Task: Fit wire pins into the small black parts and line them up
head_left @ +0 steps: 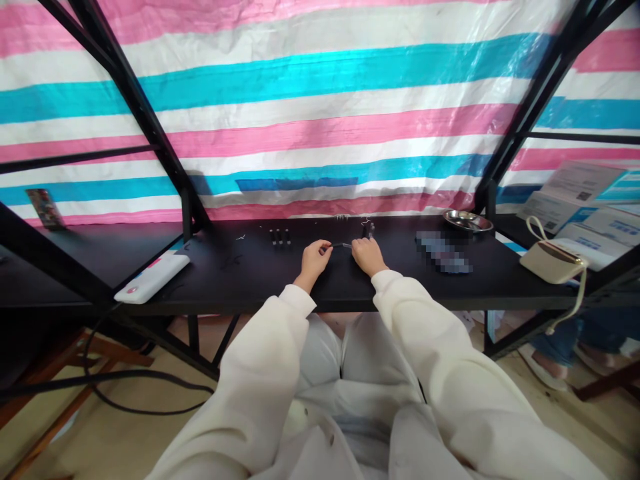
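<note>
Keeping the slim, dark, rod-like piece (341,245) level, with a light fingertip grip at each end and no sideways bending, should serve best here. The left hand (316,258) is narrowed in a pinch, the piece at its two o'clock; the right hand (367,255) is curled closed at the other end, the piece at its ten o'clock. Three small, dark cylinders with pale ends (280,237) stand on the flat black tabletop (250,283) at the left hand's ten o'clock.

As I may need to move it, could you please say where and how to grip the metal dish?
Probably pinch the metal dish by its near rim, coming from the person's side: it is shallow, lies open side up towards the back of the table, with its rim showing.
</note>
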A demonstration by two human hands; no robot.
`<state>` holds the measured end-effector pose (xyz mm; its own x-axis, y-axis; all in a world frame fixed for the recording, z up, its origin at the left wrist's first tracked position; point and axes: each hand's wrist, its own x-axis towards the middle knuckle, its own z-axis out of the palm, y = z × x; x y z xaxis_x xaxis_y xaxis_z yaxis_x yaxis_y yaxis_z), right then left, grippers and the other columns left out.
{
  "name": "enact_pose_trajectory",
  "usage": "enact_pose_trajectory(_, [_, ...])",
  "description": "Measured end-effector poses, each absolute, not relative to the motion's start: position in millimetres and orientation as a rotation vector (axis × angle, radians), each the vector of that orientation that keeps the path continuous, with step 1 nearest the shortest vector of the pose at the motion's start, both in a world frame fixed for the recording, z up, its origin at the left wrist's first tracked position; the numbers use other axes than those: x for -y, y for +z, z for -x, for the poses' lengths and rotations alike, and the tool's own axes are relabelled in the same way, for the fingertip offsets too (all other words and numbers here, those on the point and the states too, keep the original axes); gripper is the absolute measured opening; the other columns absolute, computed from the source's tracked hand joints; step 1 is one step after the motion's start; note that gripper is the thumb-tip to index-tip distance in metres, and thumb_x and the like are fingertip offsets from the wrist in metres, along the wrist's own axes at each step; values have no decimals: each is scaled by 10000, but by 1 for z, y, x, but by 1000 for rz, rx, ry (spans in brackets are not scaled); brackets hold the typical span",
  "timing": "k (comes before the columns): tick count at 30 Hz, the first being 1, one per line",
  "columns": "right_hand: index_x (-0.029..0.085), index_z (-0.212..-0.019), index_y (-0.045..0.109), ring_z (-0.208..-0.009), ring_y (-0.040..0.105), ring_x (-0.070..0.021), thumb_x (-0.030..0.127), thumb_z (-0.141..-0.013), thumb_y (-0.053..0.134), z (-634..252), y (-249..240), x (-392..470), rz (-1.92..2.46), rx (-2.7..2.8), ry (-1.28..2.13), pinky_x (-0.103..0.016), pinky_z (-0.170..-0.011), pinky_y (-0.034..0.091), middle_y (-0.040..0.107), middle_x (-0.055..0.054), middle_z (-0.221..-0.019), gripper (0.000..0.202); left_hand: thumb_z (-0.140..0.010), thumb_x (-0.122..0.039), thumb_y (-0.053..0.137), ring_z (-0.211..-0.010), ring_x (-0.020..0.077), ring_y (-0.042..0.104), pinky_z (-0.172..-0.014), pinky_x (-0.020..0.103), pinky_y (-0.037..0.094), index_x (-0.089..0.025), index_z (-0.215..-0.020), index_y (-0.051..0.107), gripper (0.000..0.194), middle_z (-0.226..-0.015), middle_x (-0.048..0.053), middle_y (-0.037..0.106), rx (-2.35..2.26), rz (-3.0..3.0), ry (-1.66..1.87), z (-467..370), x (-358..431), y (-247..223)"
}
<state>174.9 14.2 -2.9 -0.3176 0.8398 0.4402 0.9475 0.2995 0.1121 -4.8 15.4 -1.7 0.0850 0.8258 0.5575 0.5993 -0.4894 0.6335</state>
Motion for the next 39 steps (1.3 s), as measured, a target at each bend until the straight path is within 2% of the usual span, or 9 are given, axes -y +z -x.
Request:
enact_pose_trajectory(5, [103, -913, 591, -827, 503, -232, 107, -882, 326, -171, -2, -12, 1572, 2300, -580, -338, -730, 262, 624, -144, -883, 267, -786, -227, 575, -686, 105, 563, -732, 246, 468, -162, -911, 676, 173, -846, 39, 674, -1317, -2232, 1370, 4, -16, -4])
enact_pose_trajectory(11, [122, -838, 595, -778, 508, -210, 175, -885, 396, -170, -3, -12, 1350, 2331, -607, -324, -708, 257, 631, -109, -815, 211, -777, -231, 588, -669, 103, 561, -719, 254, 473, -165, -904, 667, 164, -855, 41, 676, -1255, -2207, 1369, 1, -17, -6])
enact_pose_trajectory(16, [136, -810, 589, -719, 509, -188, 266, -917, 395, -170, -9, -15, 1215, 2240, -633, -316, -687, 258, 632, -83, -763, 256, -768, -285, 602, -606, 75, 536, -651, 224, 463, -151, -1097, 580, 357, -867, 40, 663, -1177, -1968, 1524, -2, -18, -6])
enact_pose_trajectory(22, [147, -747, 580, -695, 506, -181, 270, -922, 376, -166, -11, -14, 1156, 2229, -651, -315, -681, 264, 618, -71, -712, 295, -734, -331, 623, -632, 102, 548, -661, 242, 452, -142, -777, 649, 196, -762, 29, 654, -1130, -1990, 1417, -5, -22, -9])
enact_pose_trajectory(26, [142, -750, 590, -701, 512, -182, 268, -926, 368, -165, -11, -13, 1159, 2243, -636, -318, -687, 272, 621, -76, -716, 310, -719, -331, 635, -629, 106, 542, -654, 245, 449, -137, -750, 655, 198, -759, 34, 649, -1164, -1994, 1378, -6, -22, -6])
enact_pose_trajectory(29, [137, -776, 606, -723, 524, -185, 269, -931, 362, -165, -10, -13, 1178, 2265, -579, -319, -698, 278, 634, -85, -748, 317, -718, -345, 636, -615, 114, 542, -634, 244, 442, -137, -710, 658, 209, -718, 36, 647, -1239, -2041, 1273, -6, -22, 0])
enact_pose_trajectory(32, [125, -901, 623, -753, 544, -186, 311, -930, 385, -165, -10, -12, 1190, 2268, -470, -314, -704, 287, 652, -88, -800, 303, -725, -344, 631, -646, 136, 576, -647, 246, 443, -141, -706, 670, 208, -706, 49, 660, -1402, -2063, 1162, 0, -27, 6])
enact_pose_trajectory(35, [122, -1020, 609, -784, 562, -183, 334, -916, 425, -165, -9, -10, 1202, 2264, -362, -304, -712, 298, 664, -89, -852, 300, -741, -338, 608, -736, 169, 620, -687, 254, 451, -157, -775, 689, 201, -774, 71, 685, -1742, -1952, 1095, 14, -38, 12])
enact_pose_trajectory(39, [129, -997, 618, -802, 575, -180, 297, -909, 431, -164, -9, -9, 1236, 2274, -292, -297, -719, 307, 668, -87, -871, 266, -765, -360, 562, -869, 230, 631, -727, 300, 463, -188, -880, 692, 244, -898, 102, 688, -2179, -1781, 987, 39, -52, 15])
